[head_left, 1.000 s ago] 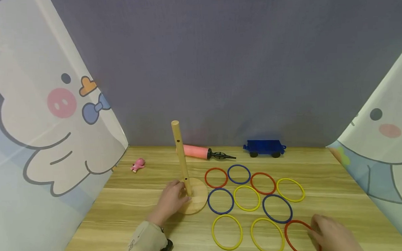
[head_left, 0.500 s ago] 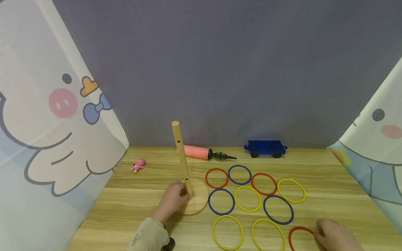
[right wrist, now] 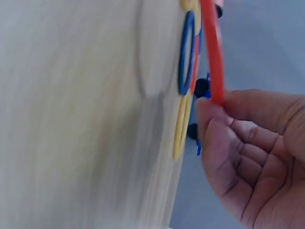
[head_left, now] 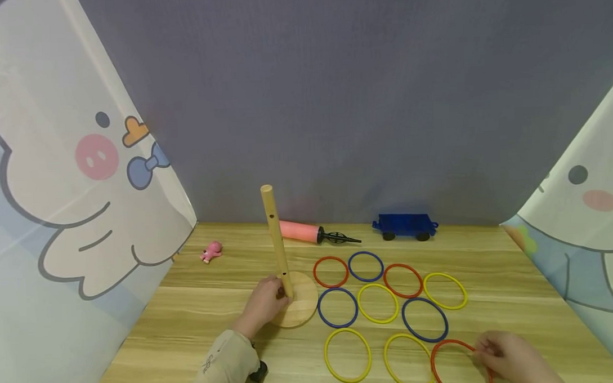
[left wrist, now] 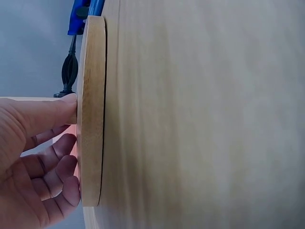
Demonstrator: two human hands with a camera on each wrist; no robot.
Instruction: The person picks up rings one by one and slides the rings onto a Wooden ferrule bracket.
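A wooden stand has a round base [head_left: 306, 304] and an upright post [head_left: 274, 232] with dark holes. Low on that post my left hand [head_left: 262, 307] grips it, fingers right by the base; the left wrist view shows the base edge [left wrist: 93, 119] flat on the table. At the lower right, my right hand [head_left: 512, 358] pinches a red ring [head_left: 452, 341] between thumb and fingertips. In the right wrist view this red ring [right wrist: 214, 57] is raised off the table, with its shadow below. Part of it is cut off by the head view's bottom edge.
Several yellow, blue and red rings lie flat right of the stand, including a blue ring [head_left: 403, 318] and a yellow ring [head_left: 326, 357]. Behind are a pink hand pump [head_left: 300, 231] and a blue toy wagon [head_left: 405, 224]. A pink figurine [head_left: 212, 251] lies at the left.
My right hand has picked up the red ring from the table; it shifted right, then back left and up. My left hand has closed in on the post, and the stand stays put.
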